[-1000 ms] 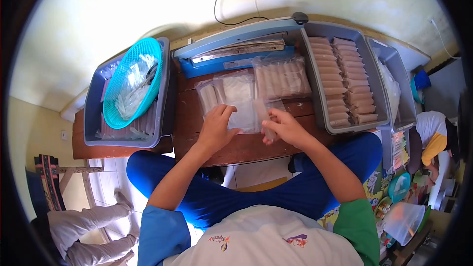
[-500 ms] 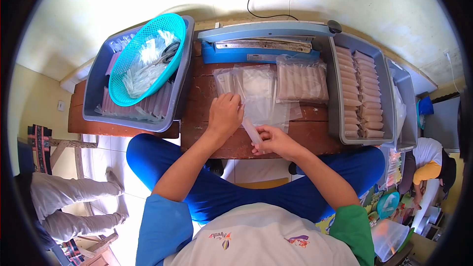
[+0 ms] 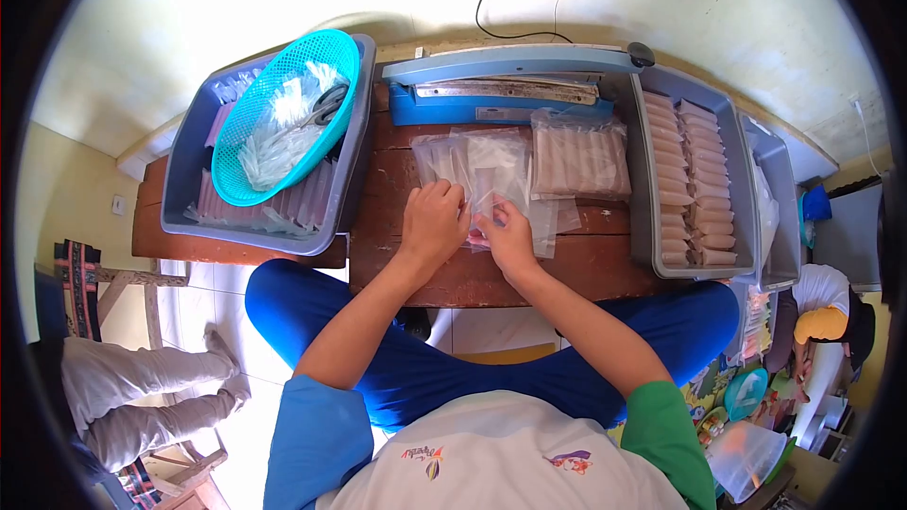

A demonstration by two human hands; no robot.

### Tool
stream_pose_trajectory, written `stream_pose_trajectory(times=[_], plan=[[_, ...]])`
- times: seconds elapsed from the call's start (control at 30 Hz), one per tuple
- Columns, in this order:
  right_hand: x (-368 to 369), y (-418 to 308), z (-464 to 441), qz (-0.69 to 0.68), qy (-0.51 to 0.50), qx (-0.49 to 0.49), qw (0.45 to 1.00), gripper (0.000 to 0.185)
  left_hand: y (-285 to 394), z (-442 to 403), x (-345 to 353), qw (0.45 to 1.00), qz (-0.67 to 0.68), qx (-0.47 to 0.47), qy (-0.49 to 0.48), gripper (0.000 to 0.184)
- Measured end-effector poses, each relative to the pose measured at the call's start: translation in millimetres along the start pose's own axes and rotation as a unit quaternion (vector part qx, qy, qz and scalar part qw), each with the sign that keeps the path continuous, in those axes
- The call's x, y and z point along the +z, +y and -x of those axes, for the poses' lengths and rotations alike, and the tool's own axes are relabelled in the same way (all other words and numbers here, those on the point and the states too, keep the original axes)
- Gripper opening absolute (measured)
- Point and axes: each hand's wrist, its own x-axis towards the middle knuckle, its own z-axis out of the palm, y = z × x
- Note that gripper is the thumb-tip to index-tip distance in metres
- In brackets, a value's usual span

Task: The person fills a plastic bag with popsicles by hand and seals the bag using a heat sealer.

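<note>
Pinches clear bag (image 3: 485, 181) with left hand (image 3: 435, 224) and right hand (image 3: 507, 238), fingers narrowed, nearly touching
Has it over wooden table (image 3: 605, 260), left of bagged tubes (image 3: 579, 159), near side of blue sealer (image 3: 439, 113), between grey tubs (image 3: 694, 273)

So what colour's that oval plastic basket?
The oval plastic basket is turquoise, clearest in the head view.

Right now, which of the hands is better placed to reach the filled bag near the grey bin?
Probably the right hand: it is nearer the filled bag, while the left hand sits farther left.
</note>
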Motion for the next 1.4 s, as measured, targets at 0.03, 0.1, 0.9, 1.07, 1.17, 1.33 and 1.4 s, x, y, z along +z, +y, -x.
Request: stream_pose_trajectory(times=[0.03, 0.1, 0.9, 1.07, 1.17, 1.33, 1.4], plan=[[4, 5, -4, 0.021, 0.028, -0.031, 0.999, 0.055, -1, 0, 1, 1.0, 0.004, 0.002, 0.007, 0.012], [1, 18, -15, 0.043, 0.055, -0.061, 0.996, 0.055, -1, 1, 2, 1.0, 0.009, 0.002, 0.013, 0.013], [-25, -54, -17, 0.61, -0.049, -0.431, 0.663, 0.066, 0, 2, 4, 0.999, 0.001, -0.006, -0.048, 0.013], [-36, -45, -52, 0.614, -0.143, -0.332, 0.702, 0.076, -3, 4, 6, 0.999, 0.001, -0.003, -0.036, 0.012], [-33, -48, -59, 0.617, -0.146, -0.321, 0.704, 0.077, -4, 5, 7, 0.999, 0.006, -0.002, -0.035, 0.012], [-25, -59, -68, 0.636, -0.154, -0.276, 0.704, 0.083, -1, 2, 6, 0.999, 0.009, 0.0, -0.039, 0.012], [-22, -61, -73, 0.632, -0.148, -0.277, 0.709, 0.085, -1, 2, 7, 0.999, 0.008, -0.002, -0.04, 0.012]])
